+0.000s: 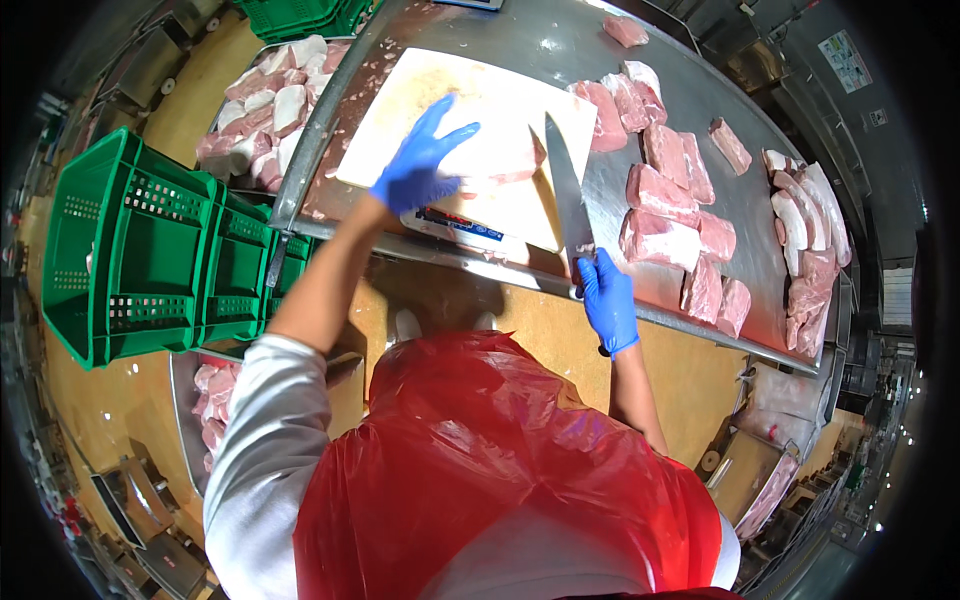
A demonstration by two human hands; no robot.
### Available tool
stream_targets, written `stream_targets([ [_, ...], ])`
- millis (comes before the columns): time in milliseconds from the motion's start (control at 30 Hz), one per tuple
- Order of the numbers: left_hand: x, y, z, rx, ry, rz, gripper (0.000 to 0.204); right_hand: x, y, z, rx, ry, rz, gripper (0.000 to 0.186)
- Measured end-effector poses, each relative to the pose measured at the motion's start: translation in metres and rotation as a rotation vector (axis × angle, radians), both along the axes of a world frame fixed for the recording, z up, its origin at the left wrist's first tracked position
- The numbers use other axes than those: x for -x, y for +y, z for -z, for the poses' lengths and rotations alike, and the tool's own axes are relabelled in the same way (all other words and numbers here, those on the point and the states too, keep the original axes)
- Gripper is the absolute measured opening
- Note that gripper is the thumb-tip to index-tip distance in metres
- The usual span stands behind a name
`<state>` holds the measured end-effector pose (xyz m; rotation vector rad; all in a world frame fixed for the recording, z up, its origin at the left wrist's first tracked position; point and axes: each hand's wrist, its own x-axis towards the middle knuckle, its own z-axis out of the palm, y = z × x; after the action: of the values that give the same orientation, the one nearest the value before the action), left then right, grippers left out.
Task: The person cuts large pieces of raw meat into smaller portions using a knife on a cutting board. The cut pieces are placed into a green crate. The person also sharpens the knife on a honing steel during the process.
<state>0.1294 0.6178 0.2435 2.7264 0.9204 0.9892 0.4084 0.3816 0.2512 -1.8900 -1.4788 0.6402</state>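
Observation:
My right hand (607, 303), in a blue glove, is closed round the handle of a long knife (567, 190). The blade points away from me along the right side of a white cutting board (400, 85). My left hand (420, 160), gloved in blue too, has its fingers spread over the board. Under and beside it lies a pale piece of meat (505, 172), its pink cut side facing right. Glare washes out much of its surface, and whether the left palm touches it I cannot tell. A blue-and-white object (460, 226) shows at the board's near edge.
Several pork blocks (662, 195) lie on the steel table (480, 30) right of the board, with long fat-edged pieces (812, 225) at the far right. Left of the table stand a meat-filled tub (265, 110) and stacked green crates (150, 250). Another meat tray (212, 400) sits lower left.

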Motion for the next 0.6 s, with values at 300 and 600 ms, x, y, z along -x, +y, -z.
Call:
stream_targets([
  [300, -0.022, -0.058, 0.054, 0.223, -0.771, -0.376, 0.022, 0.081, 0.112, -0.026, -0.188, -0.379, -0.290, 0.017],
  [600, -0.014, -0.065, 0.037, 0.498, -0.567, -0.552, 0.011, 0.105, 0.136, -0.022, -0.114, -0.560, -0.450, 0.018],
])
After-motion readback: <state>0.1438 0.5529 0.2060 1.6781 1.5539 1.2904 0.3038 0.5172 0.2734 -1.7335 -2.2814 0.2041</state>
